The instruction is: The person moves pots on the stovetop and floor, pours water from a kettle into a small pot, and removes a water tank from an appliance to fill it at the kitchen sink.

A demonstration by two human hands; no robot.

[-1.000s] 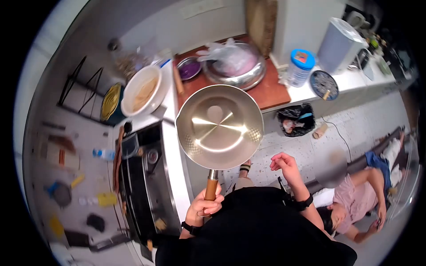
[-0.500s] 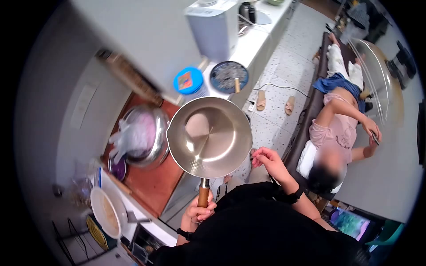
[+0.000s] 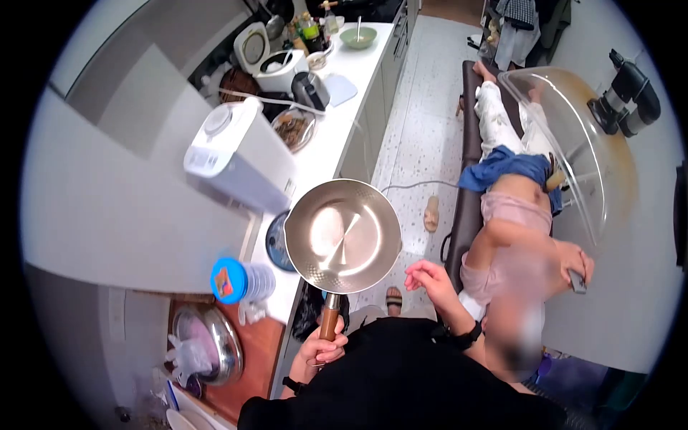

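My left hand point(image 3: 322, 347) is wrapped round the wooden handle of a shiny metal saucepan point(image 3: 344, 236), held up in front of me with its inside facing my view. The pan shows no contents, only bright reflections. To the right of the pan, my right hand point(image 3: 428, 279) hangs in the air with its fingers slightly curled and apart, holding nothing. Behind the pan's left edge, a dark round dish point(image 3: 278, 241) is partly hidden. A clear jar with a blue lid point(image 3: 231, 280) stands left of the pan on the white counter point(image 3: 352, 122).
A person point(image 3: 512, 251) lies on a dark bench point(image 3: 459, 236) at the right, holding a phone. Along the counter are a water dispenser point(image 3: 240, 158), an open rice cooker point(image 3: 276, 70) and a green bowl point(image 3: 358, 38). A metal basin point(image 3: 228, 344) sits lower left.
My view has turned to the right, bringing the rice cooker and far counter into sight. The pan stays in my left hand, and my right hand is still free beside it.
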